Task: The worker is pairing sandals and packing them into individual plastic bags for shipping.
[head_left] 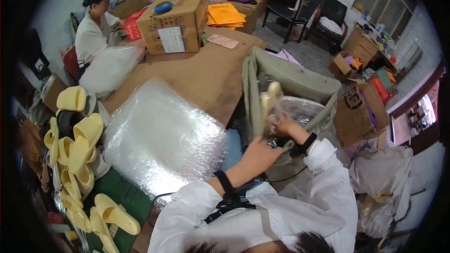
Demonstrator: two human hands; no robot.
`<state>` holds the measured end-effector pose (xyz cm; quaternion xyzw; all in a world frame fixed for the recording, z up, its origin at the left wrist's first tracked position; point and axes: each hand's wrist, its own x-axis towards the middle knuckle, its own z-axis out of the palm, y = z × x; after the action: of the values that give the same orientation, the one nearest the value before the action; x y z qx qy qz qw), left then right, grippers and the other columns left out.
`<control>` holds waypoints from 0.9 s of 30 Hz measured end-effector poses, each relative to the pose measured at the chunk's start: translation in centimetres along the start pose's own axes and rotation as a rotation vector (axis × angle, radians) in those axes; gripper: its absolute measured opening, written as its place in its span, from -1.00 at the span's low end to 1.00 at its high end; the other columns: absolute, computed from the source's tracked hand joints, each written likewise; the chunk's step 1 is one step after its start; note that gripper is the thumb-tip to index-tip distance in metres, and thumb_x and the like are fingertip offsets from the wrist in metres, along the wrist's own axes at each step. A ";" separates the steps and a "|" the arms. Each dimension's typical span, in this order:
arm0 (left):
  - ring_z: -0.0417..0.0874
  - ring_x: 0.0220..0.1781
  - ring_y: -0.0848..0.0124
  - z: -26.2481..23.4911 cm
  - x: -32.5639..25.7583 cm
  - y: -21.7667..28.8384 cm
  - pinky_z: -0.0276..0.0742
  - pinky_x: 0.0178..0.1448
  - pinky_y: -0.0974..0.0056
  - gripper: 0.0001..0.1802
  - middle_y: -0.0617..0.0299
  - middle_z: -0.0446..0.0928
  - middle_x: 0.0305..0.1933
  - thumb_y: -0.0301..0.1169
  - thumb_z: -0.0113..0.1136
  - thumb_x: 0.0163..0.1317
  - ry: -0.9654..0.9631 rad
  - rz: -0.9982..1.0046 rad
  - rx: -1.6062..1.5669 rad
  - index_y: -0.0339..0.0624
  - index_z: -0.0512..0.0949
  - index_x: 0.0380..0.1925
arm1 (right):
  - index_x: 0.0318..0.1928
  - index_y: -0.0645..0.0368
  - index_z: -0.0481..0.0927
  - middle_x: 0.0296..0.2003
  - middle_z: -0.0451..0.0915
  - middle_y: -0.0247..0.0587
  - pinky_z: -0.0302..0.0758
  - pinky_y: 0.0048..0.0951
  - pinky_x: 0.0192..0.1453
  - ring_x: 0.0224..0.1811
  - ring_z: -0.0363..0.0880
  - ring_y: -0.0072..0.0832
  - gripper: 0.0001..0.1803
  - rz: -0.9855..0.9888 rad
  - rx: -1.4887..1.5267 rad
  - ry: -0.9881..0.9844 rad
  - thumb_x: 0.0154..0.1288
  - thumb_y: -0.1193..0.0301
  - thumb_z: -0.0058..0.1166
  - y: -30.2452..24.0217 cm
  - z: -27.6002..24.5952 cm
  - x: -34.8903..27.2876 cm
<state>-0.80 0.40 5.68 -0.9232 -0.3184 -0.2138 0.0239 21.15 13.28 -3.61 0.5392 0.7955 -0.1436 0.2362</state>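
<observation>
Pale yellow slippers (270, 96) in clear plastic stand upright, blurred by motion, inside the open grey-green sack (318, 89). The fingers of my right hand (286, 126) close on their lower part. Lower and to the left, my left hand (263, 154) has its fingers curled at the near side of the sack; whatever they grip is hidden. Clear plastic wrapping (300, 110) shows deeper in the sack. To the left of my hands, a thick stack of clear plastic bags (159, 131) lies on the brown table (206, 79).
Several loose yellow slippers (86, 143) are heaped at the left, some on a green surface (110, 189). A taped carton (176, 21), orange packets (225, 15) and a phone (222, 41) occupy the table's far side. A person (96, 28) sits far left. An open carton (358, 112) stands right.
</observation>
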 end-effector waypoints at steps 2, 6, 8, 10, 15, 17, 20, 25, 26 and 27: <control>0.56 -0.37 0.33 -0.5 0.7 0.4 0.29 -0.01 0.21 -0.86 0.29 0.48 -0.65 -0.39 0.05 0.06 -0.022 0.012 -0.020 0.02 0.53 -0.35 | 0.33 -0.01 0.17 0.31 0.17 0.12 0.24 0.05 0.26 0.30 0.22 0.07 -0.35 -0.075 -0.007 0.024 0.33 -0.02 -0.16 4.2 4.5 2.4; 0.61 -0.22 0.32 -0.4 -2.4 0.3 0.23 0.17 0.04 -0.76 0.31 0.57 -0.53 -0.35 0.03 0.11 -0.185 -0.151 -0.002 0.06 0.57 -0.21 | 0.05 0.13 0.50 -0.08 0.57 0.05 0.44 -0.16 0.00 -0.07 0.55 -0.05 -0.56 -0.308 0.143 0.165 0.15 0.27 0.11 -0.5 -0.2 -2.0; 0.54 0.03 0.24 -1.2 -1.9 1.5 -0.02 0.37 -0.15 -0.61 0.20 0.59 -0.21 -0.29 -0.04 0.20 -0.251 -0.137 -0.028 0.06 0.50 0.05 | 0.09 0.10 0.48 -0.03 0.55 0.04 0.44 -0.17 0.04 0.00 0.51 -0.02 -0.48 -0.059 0.139 0.118 0.11 0.22 0.20 0.7 -3.5 -5.4; 0.23 0.35 0.06 -1.0 -4.5 1.5 -0.26 0.42 -0.29 -0.53 -0.01 0.41 0.18 -0.26 -0.05 0.21 -0.196 -0.124 0.065 0.01 0.42 0.15 | 0.11 0.17 0.45 -0.05 0.56 0.07 0.44 -0.16 0.04 -0.01 0.52 -0.01 -0.44 0.033 0.078 0.279 0.12 0.21 0.22 -2.2 -7.5 -6.6; 0.43 0.13 0.02 -3.4 -8.2 1.2 0.09 0.26 -0.18 -0.50 -0.08 0.45 0.10 -0.14 0.02 0.17 -0.583 -0.178 -0.045 -0.03 0.46 0.11 | 0.37 0.08 0.09 0.35 0.10 0.06 0.18 -0.21 0.34 0.33 0.19 -0.07 -0.25 -0.153 0.087 0.467 0.20 0.46 0.10 -4.2 -9.1 -3.7; 0.50 -0.01 0.04 -10.6 -11.9 2.0 0.22 0.13 -0.05 -0.50 -0.06 0.52 -0.05 -0.07 0.00 0.21 -0.492 -0.242 -0.173 -0.01 0.47 0.11 | 0.39 0.06 0.06 0.35 0.11 0.05 0.20 -0.24 0.33 0.33 0.20 -0.07 -0.23 -0.197 0.152 0.382 0.19 0.47 0.09 -1.2 -7.5 0.4; 0.48 0.00 0.05 -15.1 -17.1 2.6 0.30 0.11 0.04 -0.43 -0.04 0.51 -0.13 -0.01 0.01 0.22 -0.248 -0.633 -0.210 -0.01 0.39 0.18 | 0.41 0.06 -0.01 0.33 0.17 0.07 0.24 -0.27 0.30 0.31 0.24 -0.05 -0.20 -0.182 0.162 0.218 0.20 0.49 0.07 0.0 -9.1 3.9; 0.54 -0.09 0.10 -25.2 -32.5 3.3 0.38 -0.06 0.02 -0.70 0.07 0.56 -0.28 -0.22 0.21 0.10 0.320 -1.645 0.335 -0.06 0.58 -0.17 | 0.31 0.19 0.22 0.19 0.37 0.10 0.34 -0.21 0.20 0.20 0.38 -0.09 -0.39 0.071 -0.108 0.220 0.25 0.47 0.03 -9.7 -16.2 -5.2; 0.56 -0.17 0.05 -25.3 -36.9 4.5 0.33 0.00 -0.06 -0.66 0.02 0.58 -0.35 -0.18 0.24 0.08 0.195 -1.971 0.405 -0.06 0.58 -0.16 | 0.22 0.23 0.35 0.15 0.42 0.06 0.35 -0.21 0.19 0.17 0.40 -0.10 -0.50 -0.015 -0.108 0.426 0.26 0.47 0.03 -9.5 -15.7 -4.8; 0.53 -0.02 0.02 -24.4 -40.3 5.4 0.24 0.17 -0.14 -0.48 -0.08 0.58 -0.18 -0.06 0.29 0.01 0.095 -2.246 0.705 0.03 0.52 -0.01 | 0.22 0.23 0.35 0.15 0.42 0.06 0.35 -0.21 0.19 0.17 0.40 -0.10 -0.50 -0.015 -0.098 0.422 0.26 0.47 0.03 -10.9 -15.4 -5.4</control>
<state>-35.23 -31.58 11.81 -0.0583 -0.9932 -0.0491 0.0880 9.36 12.32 12.03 0.5392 0.8374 0.0096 0.0895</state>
